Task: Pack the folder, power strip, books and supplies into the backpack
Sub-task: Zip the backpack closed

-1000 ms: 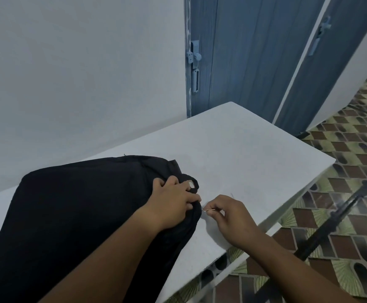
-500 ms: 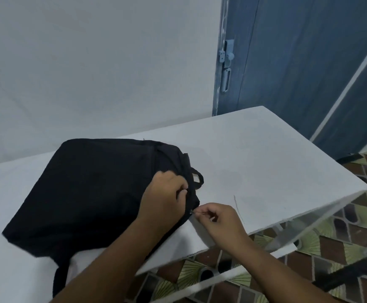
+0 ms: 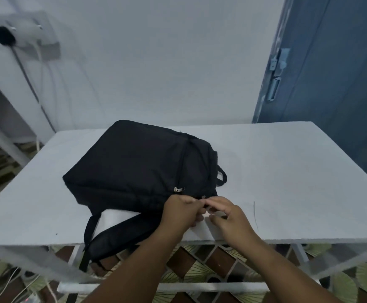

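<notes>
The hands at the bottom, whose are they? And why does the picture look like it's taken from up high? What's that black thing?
The camera sits on a person's head and looks down, so you see their own two arms reaching out. The black thing is a backpack lying flat on a white table; its straps hang over the near edge. The left hand and the right hand meet at the bag's near corner, fingers curled, apparently working a small silver zipper pull. Exactly what each one pinches is too small to see. A second zipper pull shines nearby.
</notes>
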### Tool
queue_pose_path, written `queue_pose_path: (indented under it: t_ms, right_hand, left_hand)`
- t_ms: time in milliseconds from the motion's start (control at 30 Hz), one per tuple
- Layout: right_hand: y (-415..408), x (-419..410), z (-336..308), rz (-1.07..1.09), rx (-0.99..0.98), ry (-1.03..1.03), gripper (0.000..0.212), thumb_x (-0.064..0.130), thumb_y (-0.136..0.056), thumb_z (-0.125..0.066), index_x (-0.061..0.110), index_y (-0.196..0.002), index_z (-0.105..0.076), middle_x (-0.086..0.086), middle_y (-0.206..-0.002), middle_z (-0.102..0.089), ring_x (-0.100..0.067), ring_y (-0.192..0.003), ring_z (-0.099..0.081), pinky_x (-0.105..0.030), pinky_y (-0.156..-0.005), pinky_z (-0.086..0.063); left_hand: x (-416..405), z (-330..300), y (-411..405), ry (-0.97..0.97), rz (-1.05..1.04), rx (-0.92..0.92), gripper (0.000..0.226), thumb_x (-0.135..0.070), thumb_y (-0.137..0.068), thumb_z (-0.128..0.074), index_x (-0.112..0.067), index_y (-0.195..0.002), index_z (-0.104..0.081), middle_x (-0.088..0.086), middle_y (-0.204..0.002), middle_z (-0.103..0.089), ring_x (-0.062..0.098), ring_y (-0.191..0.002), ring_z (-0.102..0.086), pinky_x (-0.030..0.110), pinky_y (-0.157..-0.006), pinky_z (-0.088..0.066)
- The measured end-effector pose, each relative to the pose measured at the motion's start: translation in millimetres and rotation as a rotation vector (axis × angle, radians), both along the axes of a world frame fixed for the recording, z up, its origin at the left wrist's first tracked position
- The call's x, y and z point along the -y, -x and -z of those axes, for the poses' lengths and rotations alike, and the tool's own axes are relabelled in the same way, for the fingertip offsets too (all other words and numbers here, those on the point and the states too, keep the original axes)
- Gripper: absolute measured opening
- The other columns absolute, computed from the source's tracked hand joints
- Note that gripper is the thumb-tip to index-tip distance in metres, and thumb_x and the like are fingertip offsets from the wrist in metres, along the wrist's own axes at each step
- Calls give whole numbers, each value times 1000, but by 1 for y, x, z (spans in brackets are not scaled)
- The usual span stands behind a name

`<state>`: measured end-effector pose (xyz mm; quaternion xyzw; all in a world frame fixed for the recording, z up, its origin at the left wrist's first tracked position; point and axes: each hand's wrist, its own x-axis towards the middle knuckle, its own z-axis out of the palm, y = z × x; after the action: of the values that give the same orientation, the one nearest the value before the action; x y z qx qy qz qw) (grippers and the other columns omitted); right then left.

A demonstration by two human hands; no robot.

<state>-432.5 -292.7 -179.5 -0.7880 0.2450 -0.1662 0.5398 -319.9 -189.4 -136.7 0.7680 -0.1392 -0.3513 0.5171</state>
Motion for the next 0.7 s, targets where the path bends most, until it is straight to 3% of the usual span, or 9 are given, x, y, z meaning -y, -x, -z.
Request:
queue_pose_path:
  t_ms: [67,133,233,333,433,500,600,700]
  right_hand:
    - [-3,3,-1,85,-6,-125,35,-3,-91,-59,22,-106,-78,12,-106,-72,1,-99,-63,-15,-85,-48]
    - [-7,5,-6,191,-36,-246,19,16,-95,-62,15,-89,-80,1,-83,-75,-5,-77,-66,-16,-70,-48]
    - [-18,10,-14,225,-51,-334,43,35,-93,-66,-3,-74,-70,-13,-62,-63,-12,-57,-55,-20,-56,-45]
    - [-32,13,-18,244,-63,-283,44,23,-91,-68,-4,-59,-55,-9,-55,-46,-13,-49,-40,-23,-49,-37]
    - [-39,22,-14,289,-116,-150,46,22,-90,-64,11,-53,-39,-3,-53,-34,-13,-50,-32,-27,-52,-29]
    - [-39,34,-11,335,-128,-152,42,24,-91,-61,10,-56,-45,-10,-54,-44,-15,-51,-39,-29,-55,-33]
    - [-46,50,-14,360,-143,-228,35,25,-95,-59,-2,-74,-63,-23,-71,-69,-17,-51,-59,-34,-61,-48]
    - [-58,57,-18,381,-70,-296,25,21,-94,-58,6,-74,-58,-21,-74,-65,-25,-55,-68,-52,-71,-61]
  left_hand:
    - [-1,4,0,7,35,69,21,-20,-93,-65,-5,-81,-76,10,-75,-76,14,-62,-67,25,-58,-52]
    - [-4,8,1,-23,106,245,22,-20,-93,-64,-10,-78,-77,3,-71,-75,10,-61,-68,25,-61,-55]
    - [-8,14,3,-80,216,563,26,-26,-95,-62,-17,-74,-75,-6,-67,-72,5,-63,-66,28,-68,-57]
    - [-13,18,4,-135,248,728,29,-31,-95,-60,-19,-71,-70,-4,-62,-66,8,-58,-61,33,-61,-54]
    - [-29,18,-10,-283,222,909,33,-33,-95,-59,-16,-67,-64,-7,-55,-55,7,-50,-51,26,-48,-40]
    - [-50,17,-31,-386,152,972,38,-33,-94,-60,-15,-61,-56,-8,-50,-47,7,-47,-45,22,-45,-30]
    - [-81,10,-64,-467,96,958,35,-39,-94,-61,-18,-67,-66,-7,-58,-60,9,-57,-57,27,-54,-47]
    - [-84,5,-77,-430,210,907,33,-44,-93,-59,-22,-71,-68,-9,-65,-67,7,-62,-61,36,-63,-56]
